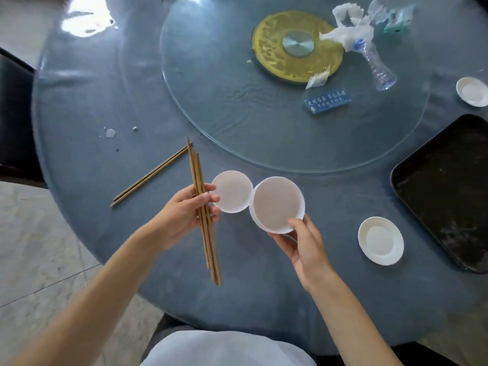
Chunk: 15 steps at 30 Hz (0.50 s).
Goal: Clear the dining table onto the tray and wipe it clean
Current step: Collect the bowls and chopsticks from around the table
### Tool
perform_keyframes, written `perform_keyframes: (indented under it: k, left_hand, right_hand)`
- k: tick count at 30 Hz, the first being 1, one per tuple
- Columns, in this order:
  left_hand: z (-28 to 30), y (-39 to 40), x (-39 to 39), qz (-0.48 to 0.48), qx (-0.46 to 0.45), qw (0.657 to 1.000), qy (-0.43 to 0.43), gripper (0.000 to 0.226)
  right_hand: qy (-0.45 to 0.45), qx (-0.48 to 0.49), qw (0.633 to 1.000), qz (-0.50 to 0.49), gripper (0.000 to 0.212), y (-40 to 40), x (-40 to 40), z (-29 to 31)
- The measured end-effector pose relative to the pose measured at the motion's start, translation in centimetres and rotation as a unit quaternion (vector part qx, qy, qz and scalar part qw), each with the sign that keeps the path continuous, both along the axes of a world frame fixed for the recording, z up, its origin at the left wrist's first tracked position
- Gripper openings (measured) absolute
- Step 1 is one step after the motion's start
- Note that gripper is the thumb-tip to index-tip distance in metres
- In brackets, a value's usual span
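Note:
My left hand [184, 215] grips a bundle of wooden chopsticks [204, 228], held above the near part of the round grey table [264, 299]; its fingertips touch a small white bowl [232, 191]. My right hand [301, 244] holds a larger white bowl [277, 204], lifted and tilted, right beside the small one. Another pair of chopsticks [150, 177] lies on the table to the left. The black tray [449, 191] sits at the right edge, with nothing in it. A white saucer [380, 240] lies between my right hand and the tray.
A glass turntable [237, 107] with a gold hub carries a crushed plastic bottle [375, 64], crumpled tissue [346, 30], a paper scrap [318, 79] and a blue sign [327, 100]. Another white saucer [471, 91] sits far right. A spill [109, 132] marks the table's left. A dark chair [15, 114] stands left.

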<state>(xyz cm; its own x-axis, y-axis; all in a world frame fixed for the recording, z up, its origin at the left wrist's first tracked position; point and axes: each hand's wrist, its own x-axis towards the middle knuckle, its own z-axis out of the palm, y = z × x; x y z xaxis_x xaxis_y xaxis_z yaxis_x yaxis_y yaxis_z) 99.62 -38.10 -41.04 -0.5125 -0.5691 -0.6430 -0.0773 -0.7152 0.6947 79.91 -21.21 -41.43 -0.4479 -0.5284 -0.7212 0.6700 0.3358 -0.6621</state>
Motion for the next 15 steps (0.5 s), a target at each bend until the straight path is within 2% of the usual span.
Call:
perform_keyframes:
  k: [4,8,10,12,15]
  left_hand:
    - [-1.2,-4.5,3.4,-0.013,-0.03,0.999,-0.043,0.015]
    - [-4.1,-8.5,6.0,0.004,-0.131,0.973,-0.189,0.012]
    - [-5.9,-10.8,7.0,-0.011,-0.204,0.941,-0.271,0.009]
    - [-7.2,-13.2,7.9,-0.079,-0.297,0.883,-0.355,0.007]
    - [-8.6,-15.8,8.0,-0.168,-0.384,0.808,-0.413,0.011]
  right_hand:
    - [0.022,0.013,0.999,0.025,0.029,-4.0,2.8,0.0]
    - [0.032,0.049,0.998,0.02,0.031,-7.0,5.2,-0.9]
    - [0.036,0.062,0.997,0.007,0.032,-8.0,6.1,-1.4]
    - [0.042,0.074,0.996,-0.002,0.032,-9.0,6.8,-1.9]
    - [0.05,0.095,0.994,-0.025,0.031,-10.0,8.0,-2.4]
